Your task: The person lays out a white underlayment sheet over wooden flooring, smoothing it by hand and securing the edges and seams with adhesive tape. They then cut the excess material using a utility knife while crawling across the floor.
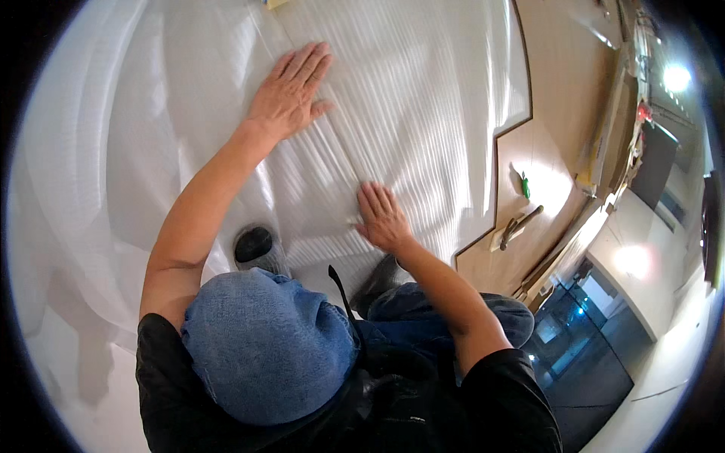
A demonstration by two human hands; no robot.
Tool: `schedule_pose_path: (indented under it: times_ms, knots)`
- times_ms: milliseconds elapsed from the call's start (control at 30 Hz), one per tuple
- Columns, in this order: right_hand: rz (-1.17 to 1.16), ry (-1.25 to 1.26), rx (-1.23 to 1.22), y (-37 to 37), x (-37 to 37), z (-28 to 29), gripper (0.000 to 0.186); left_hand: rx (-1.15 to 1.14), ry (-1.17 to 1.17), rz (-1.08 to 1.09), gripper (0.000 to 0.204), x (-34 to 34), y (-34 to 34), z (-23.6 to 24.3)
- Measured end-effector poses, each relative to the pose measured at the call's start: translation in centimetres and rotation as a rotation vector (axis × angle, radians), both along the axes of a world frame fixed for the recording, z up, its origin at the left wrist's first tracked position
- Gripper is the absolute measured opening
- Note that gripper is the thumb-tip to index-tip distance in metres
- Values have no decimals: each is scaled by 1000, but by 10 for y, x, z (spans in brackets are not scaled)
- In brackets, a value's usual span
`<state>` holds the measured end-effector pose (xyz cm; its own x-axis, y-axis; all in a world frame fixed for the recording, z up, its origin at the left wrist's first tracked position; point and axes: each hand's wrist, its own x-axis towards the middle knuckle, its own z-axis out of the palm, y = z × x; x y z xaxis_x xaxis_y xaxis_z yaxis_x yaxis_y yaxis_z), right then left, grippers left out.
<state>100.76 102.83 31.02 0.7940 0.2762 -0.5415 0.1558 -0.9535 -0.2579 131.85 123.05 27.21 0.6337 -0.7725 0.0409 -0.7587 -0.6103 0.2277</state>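
A white, finely ribbed underlay sheet (423, 98) covers the floor before me, with a narrow seam running between my hands. My left hand (291, 94) lies flat on the sheet by the seam's far part, fingers stretched and thumb out to the side. Nearer to me, my right hand (383, 217) rests on the sheet at the seam's near end, its fingers extended. A tiny pale spot shows beside the right thumb; what it is I cannot make out. Neither hand holds anything that I can see.
At right, wood floor planks (559, 98) meet the sheet along a stepped edge. On them lie a green-handled tool (525, 184) and a dark, bar-like tool (519, 226) on a small block. My dark shoe (254, 244) stands on the sheet. A yellowish piece (276, 3) shows at the top.
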Motion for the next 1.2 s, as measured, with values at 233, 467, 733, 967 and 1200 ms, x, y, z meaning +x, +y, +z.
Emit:
schedule_pose_path:
  times_ms: [233,467,733,967,1200]
  knots:
    - [44,388,-99,-19,-105,66,84,235,54,174,79,27,-4,17]
    - [123,793,-58,-85,-44,95,65,120,-82,221,75,55,17,6]
    - [-662,-154,-364,-470,-40,80,49,417,272,72,61,-14,103,153]
    - [-1198,-90,-500,-513,-94,48,66,524,441,581,55,-175,270,306]
    - [-896,184,-595,-437,-111,61,49,-81,810,1154,47,-430,401,326]
